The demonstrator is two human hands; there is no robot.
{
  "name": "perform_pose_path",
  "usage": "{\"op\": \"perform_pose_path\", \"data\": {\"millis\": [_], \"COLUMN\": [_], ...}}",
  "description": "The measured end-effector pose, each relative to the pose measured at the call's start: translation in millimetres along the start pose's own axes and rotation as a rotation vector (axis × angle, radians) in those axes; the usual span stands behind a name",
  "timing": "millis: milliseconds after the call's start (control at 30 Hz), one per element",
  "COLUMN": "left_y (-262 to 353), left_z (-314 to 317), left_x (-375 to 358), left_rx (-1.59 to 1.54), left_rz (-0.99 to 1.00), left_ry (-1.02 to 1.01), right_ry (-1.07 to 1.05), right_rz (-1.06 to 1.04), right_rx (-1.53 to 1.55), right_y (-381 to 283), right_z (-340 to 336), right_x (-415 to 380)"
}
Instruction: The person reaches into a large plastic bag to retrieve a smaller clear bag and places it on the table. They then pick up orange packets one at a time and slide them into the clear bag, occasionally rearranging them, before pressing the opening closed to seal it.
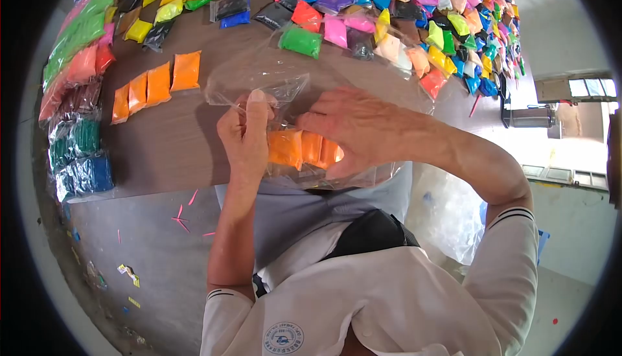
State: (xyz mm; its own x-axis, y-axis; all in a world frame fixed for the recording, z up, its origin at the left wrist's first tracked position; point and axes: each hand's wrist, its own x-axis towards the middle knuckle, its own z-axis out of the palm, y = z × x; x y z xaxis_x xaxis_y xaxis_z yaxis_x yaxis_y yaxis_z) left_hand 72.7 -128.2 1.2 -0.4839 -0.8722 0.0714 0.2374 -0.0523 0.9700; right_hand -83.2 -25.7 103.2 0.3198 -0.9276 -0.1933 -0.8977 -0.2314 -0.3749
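Note:
My left hand (249, 126) is closed with its thumb up, pinching the edge of a clear plastic bag (290, 89) whose loose part stands up behind it. Orange packets (285, 147) lie side by side at the table's front edge, with clear film around them. My right hand (353, 126) arches over the right end of that row, fingers at the back and thumb at the front, hiding part of it. More orange packets (159, 84) lie in a slanted row on the table to the left.
Loose packets in many colours (337, 0) cover the back and right of the brown table (162, 155). Bagged packets, sorted by colour (81, 64), line the left edge. Pink scraps (181, 218) lie on the floor, and a big clear plastic bag (447, 213) hangs at right.

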Motion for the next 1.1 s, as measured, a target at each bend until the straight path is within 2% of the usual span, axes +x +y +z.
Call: {"op": "perform_pose_path", "data": {"millis": [33, 133, 233, 433, 533, 633, 733, 933, 1033, 1100], "left_y": [1.0, 1.7, 3.9, 5.8, 5.5, 3.5, 3.5, 6.1, 8.9, 8.8], "left_z": [0.1, 1.7, 2.5, 0.4, 0.4, 0.6, 1.3, 2.2, 2.3, 1.9], "left_x": [-0.4, 0.2, -0.4, -0.1, 0.3, 0.1, 0.2, -0.6, -0.2, -0.1], "left_rx": [0.002, 0.010, 0.016, 0.056, 0.055, 0.046, 0.025, 0.034, 0.056, 0.059], "left_rz": [-0.004, 0.030, 0.036, -0.006, -0.002, 0.011, 0.027, 0.001, 0.004, 0.007], "left_ry": [0.001, 0.001, 0.003, -0.020, -0.015, 0.001, -0.003, 0.008, 0.011, 0.009], "right_ry": [0.027, -0.125, -0.140, -0.053, -0.023, -0.079, 0.057, -0.067, -0.110, -0.034], "right_rz": [-0.022, 0.015, 0.069, 0.045, 0.003, -0.008, -0.029, 0.054, 0.107, 0.095], "right_rx": [-0.013, -0.009, 0.010, 0.169, 0.156, -0.020, -0.088, 0.075, 0.077, 0.072], "right_y": [-0.2, -2.4, -1.6, 8.4, 10.4, 4.2, 2.9, 14.9, -1.0, -3.5], "right_z": [-1.0, -3.1, -2.1, -2.3, 1.5, 9.2, 34.1, 21.2, 4.4, 16.1], "right_x": [-0.2, 2.2, 4.9, 10.6, 10.8, 10.7, 13.6, 22.0, 19.6, 19.0]}}
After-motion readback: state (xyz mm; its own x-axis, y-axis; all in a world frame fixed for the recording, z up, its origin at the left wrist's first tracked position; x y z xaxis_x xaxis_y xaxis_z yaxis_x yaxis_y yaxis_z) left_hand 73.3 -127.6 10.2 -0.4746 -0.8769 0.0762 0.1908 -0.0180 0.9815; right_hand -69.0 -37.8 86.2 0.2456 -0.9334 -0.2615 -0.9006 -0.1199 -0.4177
